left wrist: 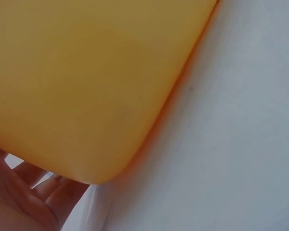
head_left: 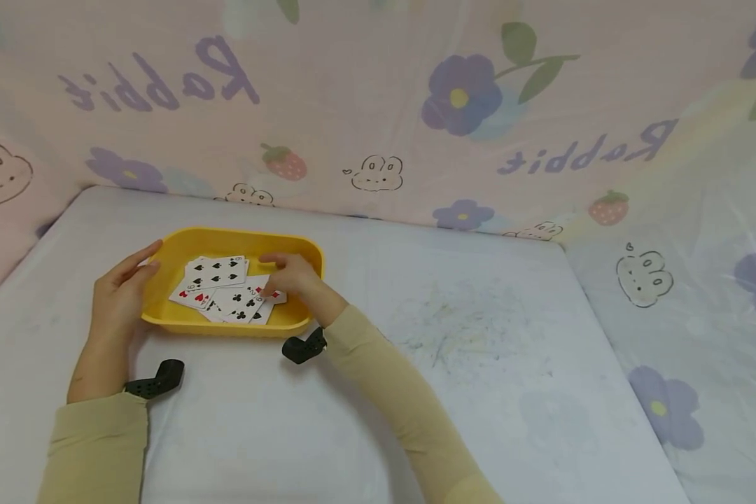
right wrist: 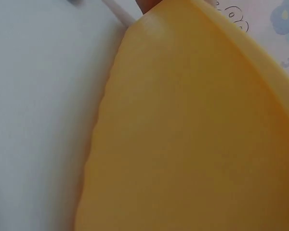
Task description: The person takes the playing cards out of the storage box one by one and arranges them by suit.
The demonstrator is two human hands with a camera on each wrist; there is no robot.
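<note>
Head view, card pile: the playing cards [head_left: 225,288] lie inside the yellow tray [head_left: 258,239], loosely overlapping, their spread running mostly left to right like the tray's long axis.
Right hand to cards: the right hand [head_left: 297,278] reaches over the tray's right end and is the nearer one; most of the pile lies leftward from its fingers, so the key direction looks to be along the tray's length.
Right fingers: bent, partly spread, at the red diamond card [head_left: 278,295]; whether they pinch it, I cannot tell.
Left hand: the left hand [head_left: 117,301] lies against the tray's left wall, fingers largely straight, with no card in it.
Edges and room: bare floor shows along the tray's back wall; the table [head_left: 479,336] stretches widely to the tray's right, with a narrower strip behind.
Left wrist view, tray corner: the tray's wall fills the upper left; left fingers meet its lower edge.
Right wrist view, tray wall: one long side takes most of the frame, table beside it; cards and right fingers are out of sight.
</note>
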